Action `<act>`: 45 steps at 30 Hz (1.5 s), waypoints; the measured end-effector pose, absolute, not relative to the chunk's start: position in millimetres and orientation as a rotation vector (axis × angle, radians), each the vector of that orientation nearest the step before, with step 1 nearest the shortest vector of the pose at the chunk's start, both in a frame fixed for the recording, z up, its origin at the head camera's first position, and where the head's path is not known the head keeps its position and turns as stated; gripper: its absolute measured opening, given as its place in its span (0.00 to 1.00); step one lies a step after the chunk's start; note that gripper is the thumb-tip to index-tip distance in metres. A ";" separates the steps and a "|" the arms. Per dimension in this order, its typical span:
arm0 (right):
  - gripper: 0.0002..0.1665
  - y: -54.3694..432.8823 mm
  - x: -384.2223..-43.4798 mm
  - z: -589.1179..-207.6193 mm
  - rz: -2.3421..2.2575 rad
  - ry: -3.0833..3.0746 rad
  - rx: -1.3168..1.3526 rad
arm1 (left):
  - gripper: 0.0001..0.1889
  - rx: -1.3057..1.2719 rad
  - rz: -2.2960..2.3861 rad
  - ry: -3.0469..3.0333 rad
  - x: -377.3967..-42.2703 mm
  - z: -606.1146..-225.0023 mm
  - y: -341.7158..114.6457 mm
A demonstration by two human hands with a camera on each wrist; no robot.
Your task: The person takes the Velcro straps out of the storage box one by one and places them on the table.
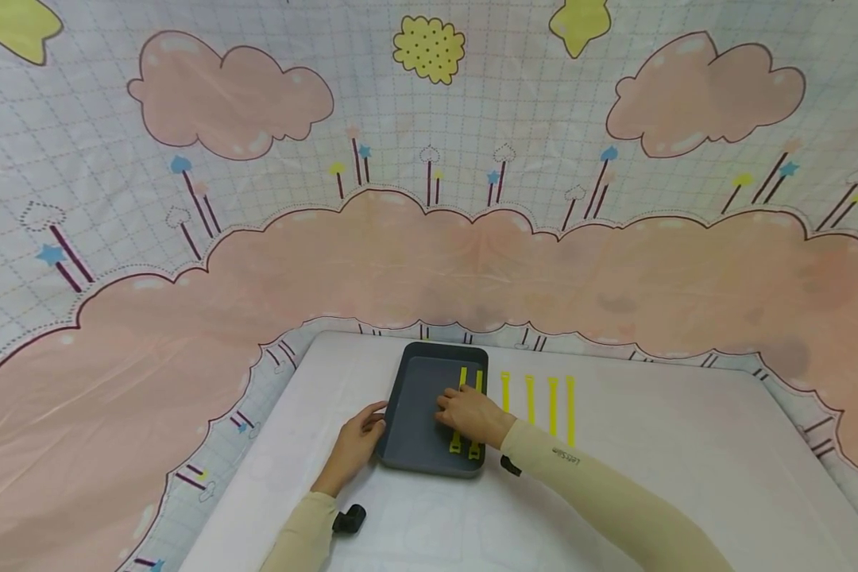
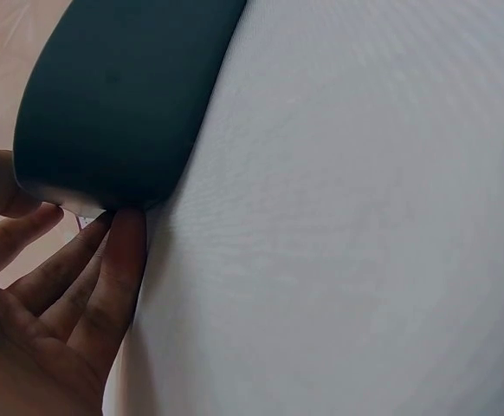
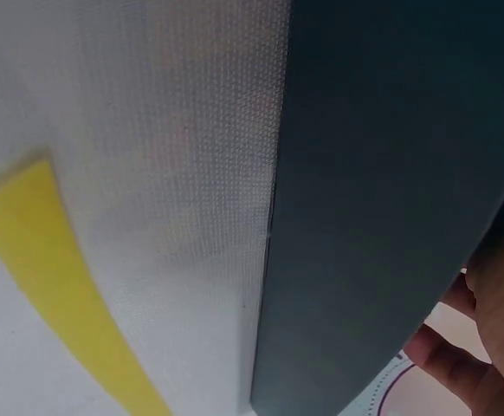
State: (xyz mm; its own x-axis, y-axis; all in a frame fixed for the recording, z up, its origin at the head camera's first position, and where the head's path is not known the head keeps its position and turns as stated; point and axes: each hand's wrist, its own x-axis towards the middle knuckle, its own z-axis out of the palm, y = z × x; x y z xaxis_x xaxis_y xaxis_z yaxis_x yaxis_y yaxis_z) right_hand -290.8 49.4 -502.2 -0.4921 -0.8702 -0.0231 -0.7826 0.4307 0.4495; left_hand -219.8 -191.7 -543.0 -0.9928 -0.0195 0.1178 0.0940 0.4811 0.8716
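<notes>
A dark grey rectangular tray (image 1: 418,413) lies on the white table. My left hand (image 1: 353,446) is at its left side, fingertips touching the wall near the rim; the left wrist view shows those fingers (image 2: 118,269) fairly straight against the tray's outer wall (image 2: 122,104). Over the right half of the tray is my right hand (image 1: 472,415), fingers bent downward above two yellow strap-like strips, one strip (image 1: 463,376) and another (image 1: 475,451). Its fingertips partly hide behind the hand, so whether they pinch a strip is unclear. The right wrist view has the tray's side wall (image 3: 373,191) covering most of that hand.
Several more yellow strips (image 1: 553,401) lie in a row right of the tray, partly behind my right forearm. Black wrist devices (image 1: 350,519) sit at both wrists. A patterned curtain (image 1: 429,262) stands behind the white table (image 1: 651,445).
</notes>
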 end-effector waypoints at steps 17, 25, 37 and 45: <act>0.14 44.9 -287.4 -510.0 -0.588 -2.430 1.524 | 0.20 -0.037 -1.564 -2.602 -217.6 -547.7 -193.2; 0.16 44.0 -288.0 -507.4 -0.580 -2.512 1.459 | 0.20 -0.049 -1.555 -2.596 -218.0 -550.1 -194.9; 0.14 45.0 -290.8 -506.8 -0.589 -2.485 1.500 | 0.20 -0.038 -1.510 -2.607 -218.8 -545.4 -190.6; 0.14 45.3 -288.5 -507.4 -0.589 -2.442 1.537 | 0.20 -0.027 -1.519 -2.614 -217.6 -542.8 -189.4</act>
State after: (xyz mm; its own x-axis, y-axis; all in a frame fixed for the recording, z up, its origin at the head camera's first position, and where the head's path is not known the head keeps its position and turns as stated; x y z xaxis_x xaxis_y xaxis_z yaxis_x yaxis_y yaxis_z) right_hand -288.5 45.3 -507.4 -0.4411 -0.8964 -0.0443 -0.8180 0.3813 0.4306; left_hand -217.6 -189.4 -542.8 -0.9928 -0.0439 0.1111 0.0748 0.4967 0.8647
